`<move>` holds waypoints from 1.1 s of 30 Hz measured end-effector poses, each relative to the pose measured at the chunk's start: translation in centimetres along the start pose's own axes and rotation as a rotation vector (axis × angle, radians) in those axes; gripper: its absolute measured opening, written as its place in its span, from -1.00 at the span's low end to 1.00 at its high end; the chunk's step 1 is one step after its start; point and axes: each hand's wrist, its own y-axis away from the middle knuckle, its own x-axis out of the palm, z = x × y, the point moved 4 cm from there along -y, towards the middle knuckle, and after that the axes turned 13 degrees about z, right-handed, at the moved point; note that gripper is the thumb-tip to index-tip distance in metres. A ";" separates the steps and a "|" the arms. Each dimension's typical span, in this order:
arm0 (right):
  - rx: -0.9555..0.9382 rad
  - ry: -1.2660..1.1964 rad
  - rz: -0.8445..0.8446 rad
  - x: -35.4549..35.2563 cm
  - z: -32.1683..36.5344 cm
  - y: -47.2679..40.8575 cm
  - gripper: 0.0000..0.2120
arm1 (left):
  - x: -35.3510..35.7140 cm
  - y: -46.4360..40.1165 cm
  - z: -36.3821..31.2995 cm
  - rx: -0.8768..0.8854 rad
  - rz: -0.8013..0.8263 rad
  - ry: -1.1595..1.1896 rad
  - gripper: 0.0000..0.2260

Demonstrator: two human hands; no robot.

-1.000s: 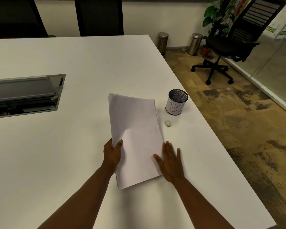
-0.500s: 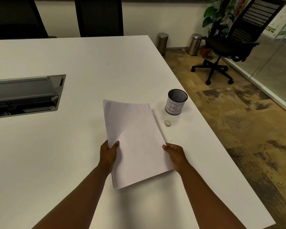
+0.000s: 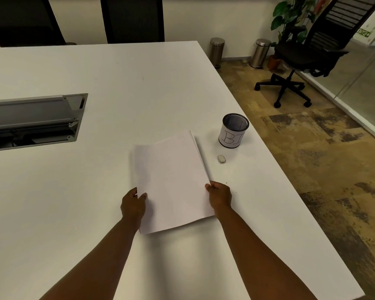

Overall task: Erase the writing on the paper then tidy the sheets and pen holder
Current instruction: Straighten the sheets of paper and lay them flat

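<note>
The stack of sheets (image 3: 173, 180) is held by both hands over the near middle of the white table (image 3: 95, 191), its long axis running from the near edge away toward the far right, so the stack lies forward of both grips and tilts slightly rightward. The left hand (image 3: 133, 205) pinches the near left edge, thumb on top; the right hand (image 3: 220, 195) is closed on the near right edge, fingers curled under. The far end looks lifted and a little blurred, so whether the near edge touches the table cannot be told. The top sheet shows no writing that I can make out. To the right of the stack sit one eraser (image 3: 221, 158), just beside its right edge, and one mesh pen holder (image 3: 233, 130) farther off, wrapped in a paper label with letters on it; the right hand is the nearer to both. Count: one stack, several sheets by the layered right edge, one eraser, one holder. Judging from this, the squaring of the sheets is under way and the holder is not yet dealt with
</note>
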 end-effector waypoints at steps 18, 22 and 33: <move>-0.113 0.920 -0.116 0.9 -3.7 0.5 0.08 | -0.3 -0.4 1.6 -0.032 -0.156 -0.315 -0.63; -0.257 0.927 -0.149 1.6 -2.6 1.0 -0.03 | 0.1 -0.6 1.8 -0.031 -0.169 -0.336 -0.63; -0.157 1.021 -0.141 -0.3 -3.5 -0.4 0.05 | 0.1 -0.4 1.1 -0.111 -0.266 -0.541 -0.69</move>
